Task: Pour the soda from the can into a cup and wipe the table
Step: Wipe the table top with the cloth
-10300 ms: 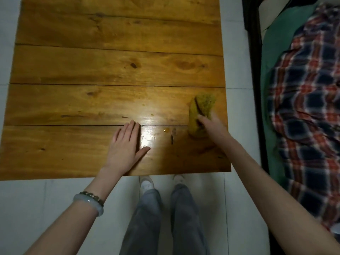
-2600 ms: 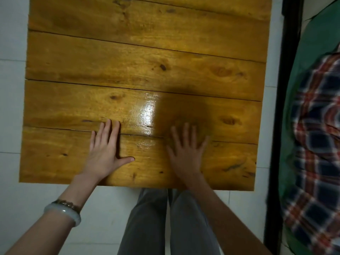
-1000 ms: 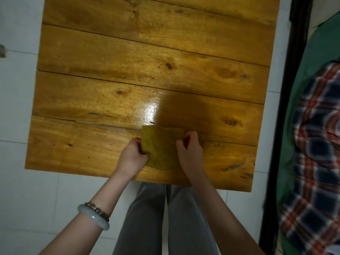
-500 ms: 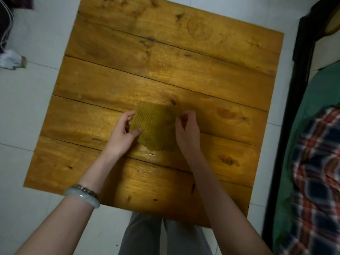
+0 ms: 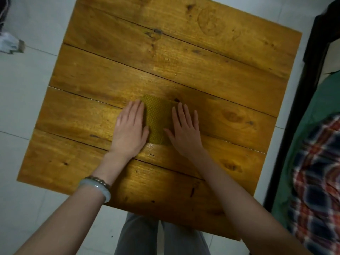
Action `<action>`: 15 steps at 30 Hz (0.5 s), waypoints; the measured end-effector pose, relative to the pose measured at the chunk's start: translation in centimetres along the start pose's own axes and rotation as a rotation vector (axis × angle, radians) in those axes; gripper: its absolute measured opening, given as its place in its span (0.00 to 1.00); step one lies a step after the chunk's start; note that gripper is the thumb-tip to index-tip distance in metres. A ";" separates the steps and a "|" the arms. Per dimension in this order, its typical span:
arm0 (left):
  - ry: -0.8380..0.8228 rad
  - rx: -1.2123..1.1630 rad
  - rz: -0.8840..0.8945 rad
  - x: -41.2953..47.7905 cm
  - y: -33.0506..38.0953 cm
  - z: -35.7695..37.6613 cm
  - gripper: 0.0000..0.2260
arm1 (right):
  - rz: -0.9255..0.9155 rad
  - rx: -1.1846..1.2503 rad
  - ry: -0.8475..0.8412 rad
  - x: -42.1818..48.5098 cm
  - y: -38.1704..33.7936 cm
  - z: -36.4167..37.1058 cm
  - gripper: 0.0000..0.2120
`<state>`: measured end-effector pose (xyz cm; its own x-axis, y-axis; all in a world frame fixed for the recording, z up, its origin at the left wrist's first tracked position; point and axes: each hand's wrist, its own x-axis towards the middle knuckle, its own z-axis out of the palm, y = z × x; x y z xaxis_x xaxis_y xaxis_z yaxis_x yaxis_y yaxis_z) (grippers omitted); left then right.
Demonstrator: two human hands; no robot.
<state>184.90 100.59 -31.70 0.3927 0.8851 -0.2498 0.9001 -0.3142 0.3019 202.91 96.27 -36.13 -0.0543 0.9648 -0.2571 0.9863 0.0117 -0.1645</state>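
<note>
A yellow-green textured cloth (image 5: 158, 120) lies flat in the middle of the wooden plank table (image 5: 184, 57). My left hand (image 5: 131, 130) rests flat on the table with straight fingers, covering the cloth's left edge. My right hand (image 5: 185, 131) lies flat with spread fingers over the cloth's right edge. A wet shine shows on the wood just below the cloth. No can or cup is in view.
A dark bed frame (image 5: 301, 107) with a green sheet and a plaid cloth (image 5: 318, 181) runs along the right side. White tiled floor (image 5: 27, 89) surrounds the table. A white crumpled object (image 5: 11, 44) lies on the floor at far left. My legs show below the table's near edge.
Both hands let go of the cloth's edges and now lie flat on it. The cloth is spread on the table's middle plank.
</note>
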 end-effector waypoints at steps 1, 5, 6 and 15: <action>-0.029 0.054 0.057 0.2 0.0 0.4 0.29 | -0.019 -0.018 -0.002 0.0 0.1 0.1 0.32; -0.168 0.264 0.165 0.9 -0.9 3.0 0.32 | -0.093 -0.080 -0.018 -0.2 0.2 0.8 0.32; -0.175 0.285 0.175 0.9 -1.3 3.4 0.32 | -0.096 -0.090 -0.024 -0.3 0.3 1.0 0.32; -0.190 0.161 0.068 -1.2 -0.7 0.5 0.33 | -0.076 -0.066 -0.267 -0.3 -1.0 -3.0 0.32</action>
<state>183.87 99.55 -32.11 0.4682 0.7842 -0.4072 0.8828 -0.4351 0.1771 202.41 96.76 -33.03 -0.1593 0.8572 -0.4898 0.9853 0.1072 -0.1330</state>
